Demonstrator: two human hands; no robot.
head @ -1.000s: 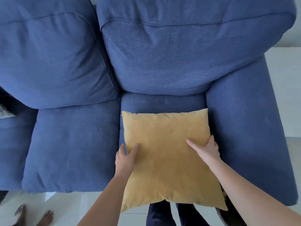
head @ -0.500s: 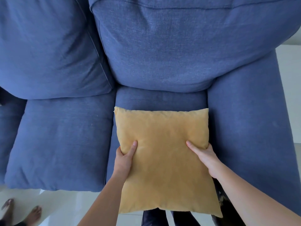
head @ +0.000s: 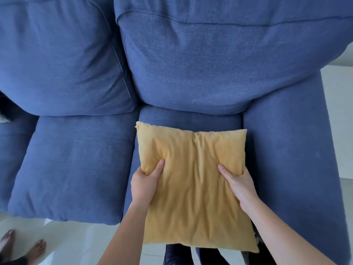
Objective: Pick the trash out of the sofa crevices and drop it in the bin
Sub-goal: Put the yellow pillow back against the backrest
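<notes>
Our left hand and right hand clamped on square mustard-yellow fabric cushion, frame centre. Risk: cushion hides crevice trash; we overlook it.

One yellow pillow, two back cushions, two seat cushions, two hands, two bare feet

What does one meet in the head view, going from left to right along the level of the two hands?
Left seat cushion → left hand, gripping the pillow's left edge → yellow pillow → right hand, gripping its right edge → sofa armrest → pale floor.
</notes>
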